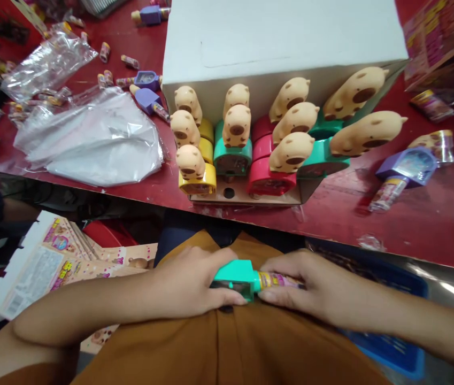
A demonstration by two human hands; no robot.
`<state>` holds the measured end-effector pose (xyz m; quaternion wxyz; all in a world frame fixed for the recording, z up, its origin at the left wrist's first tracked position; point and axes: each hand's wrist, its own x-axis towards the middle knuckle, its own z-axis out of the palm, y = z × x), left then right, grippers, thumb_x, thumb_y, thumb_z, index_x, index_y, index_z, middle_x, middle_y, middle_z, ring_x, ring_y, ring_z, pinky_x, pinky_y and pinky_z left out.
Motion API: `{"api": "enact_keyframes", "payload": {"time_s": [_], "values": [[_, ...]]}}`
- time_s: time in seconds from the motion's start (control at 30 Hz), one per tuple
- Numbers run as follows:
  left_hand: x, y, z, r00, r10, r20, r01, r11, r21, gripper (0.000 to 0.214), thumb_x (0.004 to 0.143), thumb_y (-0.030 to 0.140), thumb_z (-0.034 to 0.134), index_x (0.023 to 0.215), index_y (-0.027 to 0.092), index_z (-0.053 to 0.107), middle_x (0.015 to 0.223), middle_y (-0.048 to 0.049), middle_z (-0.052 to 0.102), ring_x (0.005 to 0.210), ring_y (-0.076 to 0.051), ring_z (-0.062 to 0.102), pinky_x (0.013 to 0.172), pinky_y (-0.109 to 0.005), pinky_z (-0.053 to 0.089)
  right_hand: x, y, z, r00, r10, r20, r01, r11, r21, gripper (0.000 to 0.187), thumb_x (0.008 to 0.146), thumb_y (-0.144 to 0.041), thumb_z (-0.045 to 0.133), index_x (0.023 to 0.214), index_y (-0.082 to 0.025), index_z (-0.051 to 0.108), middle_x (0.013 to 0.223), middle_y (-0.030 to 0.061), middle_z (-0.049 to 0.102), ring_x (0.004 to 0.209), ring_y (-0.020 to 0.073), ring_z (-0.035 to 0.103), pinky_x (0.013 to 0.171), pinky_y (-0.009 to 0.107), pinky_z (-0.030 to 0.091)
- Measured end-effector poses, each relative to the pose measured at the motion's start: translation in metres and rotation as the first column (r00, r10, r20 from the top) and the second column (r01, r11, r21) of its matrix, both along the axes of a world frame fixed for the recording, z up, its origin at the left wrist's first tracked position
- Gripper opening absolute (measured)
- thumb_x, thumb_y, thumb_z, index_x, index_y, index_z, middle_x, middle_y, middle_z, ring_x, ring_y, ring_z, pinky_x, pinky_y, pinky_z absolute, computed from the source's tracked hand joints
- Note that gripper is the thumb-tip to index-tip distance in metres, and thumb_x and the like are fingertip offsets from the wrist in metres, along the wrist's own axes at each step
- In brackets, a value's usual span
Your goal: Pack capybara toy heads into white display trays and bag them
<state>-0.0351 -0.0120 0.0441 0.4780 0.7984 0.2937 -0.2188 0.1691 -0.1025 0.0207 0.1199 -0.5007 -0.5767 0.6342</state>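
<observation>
Teal plastic holder point(232, 279) is clamped between the left hand point(189, 283), gripping its body, and the right hand point(310, 286), pinching its pink-labelled tube point(281, 280), above the ochre-clothed lap point(227, 342), just below the red table point(331, 230).

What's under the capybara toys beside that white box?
Each toy sits on a coloured base; these stand on a cardboard tray with a round hole. The tray beneath them is hidden.
</observation>
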Motion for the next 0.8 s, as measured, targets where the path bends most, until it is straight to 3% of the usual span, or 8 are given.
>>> {"api": "enact_keyframes", "payload": {"time_s": [0.13,0.2,0.27,0.37,0.43,0.5,0.6,0.8], "values": [[0.005,0.008,0.003,0.995,-0.105,0.005,0.103,0.986,0.132,0.030,0.076,0.047,0.065,0.093,0.023,0.056,0.073,0.0040,0.064,0.063,-0.014,0.060,0.049,-0.020,0.031,0.002,-0.009,0.001,0.931,-0.134,0.341,-0.157,0.695,0.701,0.037,0.093,-0.044,0.041,0.076,-0.016,0.060,0.061,0.0036,0.052,0.058,0.0142,0.043,0.054,0.027,0.027],[0.007,0.007,-0.001,0.974,-0.226,-0.031,0.227,0.944,0.240,0.033,0.077,0.049,0.063,0.094,0.023,0.055,0.074,0.0014,0.065,0.064,-0.018,0.062,0.048,-0.021,0.032,-0.002,-0.015,-0.006,0.947,-0.115,0.299,-0.099,0.784,0.613,0.039,0.093,-0.043,0.040,0.072,-0.016,0.057,0.057,0.0013,0.048,0.053,0.0121,0.039,0.052,0.027,0.025],[0.009,0.006,-0.006,0.941,-0.331,-0.063,0.333,0.882,0.334,0.032,0.079,0.049,0.061,0.095,0.022,0.055,0.078,-0.0013,0.067,0.067,-0.021,0.064,0.049,-0.023,0.034,-0.007,-0.016,-0.014,0.993,-0.092,0.075,0.073,0.973,0.221,0.045,0.089,-0.054,0.040,0.068,-0.016,0.050,0.057,-0.0013,0.043,0.051,0.0098,0.036,0.049,0.024,0.024],[0.011,0.008,-0.011,0.914,-0.392,-0.101,0.400,0.841,0.364,0.033,0.080,0.050,0.059,0.096,0.022,0.054,0.084,-0.0019,0.068,0.071,-0.023,0.066,0.050,-0.025,0.037,-0.009,-0.010,-0.022,0.958,-0.190,-0.214,0.099,0.923,-0.373,0.057,0.077,-0.073,0.041,0.066,-0.017,0.042,0.057,-0.0039,0.035,0.050,0.0079,0.030,0.047,0.022,0.024],[0.010,0.013,-0.011,0.922,-0.369,-0.118,0.387,0.856,0.344,0.036,0.079,0.054,0.058,0.095,0.022,0.053,0.083,-0.0011,0.067,0.072,-0.023,0.065,0.050,-0.025,0.037,-0.007,-0.005,-0.020,0.981,-0.129,-0.146,0.081,0.953,-0.293,0.053,0.080,-0.068,0.041,0.070,-0.017,0.045,0.061,-0.0019,0.041,0.054,0.0095,0.035,0.050,0.022,0.027],[0.009,0.017,-0.011,0.940,-0.321,-0.117,0.341,0.883,0.322,0.038,0.078,0.057,0.059,0.093,0.023,0.053,0.078,0.0001,0.066,0.070,-0.022,0.065,0.049,-0.023,0.036,-0.004,-0.003,-0.016,0.994,-0.045,0.096,0.037,0.995,0.090,0.045,0.087,-0.057,0.039,0.076,-0.016,0.052,0.067,0.0021,0.050,0.061,0.0131,0.043,0.056,0.025,0.029],[0.006,0.019,-0.015,0.956,-0.281,-0.089,0.294,0.896,0.333,0.040,0.076,0.058,0.060,0.094,0.023,0.053,0.077,0.0007,0.066,0.067,-0.020,0.064,0.050,-0.023,0.038,-0.003,-0.006,-0.016,0.954,-0.056,0.296,-0.081,0.900,0.429,0.041,0.092,-0.049,0.036,0.075,-0.017,0.054,0.063,0.0033,0.052,0.059,0.0139,0.044,0.055,0.026,0.027],[0.013,0.016,-0.021,0.914,-0.383,-0.132,0.403,0.821,0.404,0.036,0.078,0.052,0.060,0.095,0.021,0.054,0.083,-0.0043,0.066,0.070,-0.025,0.064,0.054,-0.030,0.046,-0.004,-0.007,-0.028,0.994,-0.040,0.104,0.030,0.995,0.093,0.036,0.090,-0.046,0.043,0.073,-0.016,0.053,0.066,0.0006,0.054,0.059,0.0112,0.048,0.053,0.022,0.034]]}}
